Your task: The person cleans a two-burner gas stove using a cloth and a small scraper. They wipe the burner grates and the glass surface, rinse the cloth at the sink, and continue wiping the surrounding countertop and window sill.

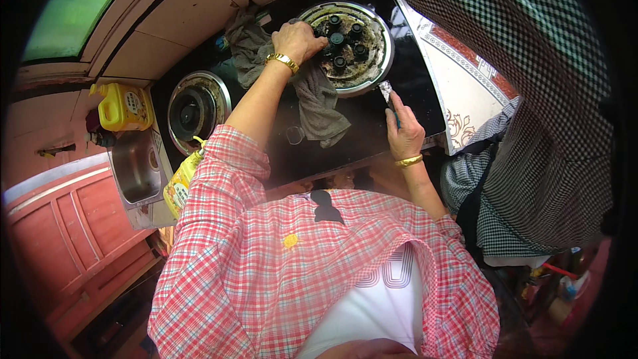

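Note:
On a black glass gas hob [418,89], the right burner [366,67] has a pan coated in brown and whitish grime, with several dark burner caps. My left hand [297,42], with a gold watch or bracelet at the wrist, is at that burner's left edge, over a crumpled grey cloth [319,104]. Whether its fingers grip the cloth cannot be told. My right hand [406,129] is shut on a small scraper [386,90], whose flat end, covered in pale residue, lies just off the burner's lower right rim.
The left burner [188,112] bears a black ring. Left of the hob are a yellow jug [127,108], a steel sink [133,172] and a yellow pump bottle [182,182]. A checked curtain or cloth [538,85] hangs at the right, beside a patterned tile surface [461,75].

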{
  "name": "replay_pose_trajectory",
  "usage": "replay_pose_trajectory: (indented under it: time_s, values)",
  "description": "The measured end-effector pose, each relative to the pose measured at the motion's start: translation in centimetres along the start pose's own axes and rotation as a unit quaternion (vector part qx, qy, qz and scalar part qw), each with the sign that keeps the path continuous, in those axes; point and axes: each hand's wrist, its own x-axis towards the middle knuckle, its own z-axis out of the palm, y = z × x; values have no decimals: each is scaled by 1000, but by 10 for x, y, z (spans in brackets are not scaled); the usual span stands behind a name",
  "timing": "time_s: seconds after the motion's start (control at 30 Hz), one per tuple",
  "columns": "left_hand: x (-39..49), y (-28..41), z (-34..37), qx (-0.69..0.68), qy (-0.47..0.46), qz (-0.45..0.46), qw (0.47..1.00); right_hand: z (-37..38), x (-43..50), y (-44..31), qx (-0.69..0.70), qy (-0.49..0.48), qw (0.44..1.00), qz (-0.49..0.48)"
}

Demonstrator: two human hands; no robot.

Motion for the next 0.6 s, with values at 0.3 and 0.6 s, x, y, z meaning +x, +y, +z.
replay_pose_trajectory:
  time_s: [0.3,0.6]
  values:
    - [1,-18,0,-244,19,-51,968,-1,0,0,6,-9,1000,-4]
    - [19,-20,10,-153,19,-21,988,-1,1,-1,-5,-24,1000,-8]
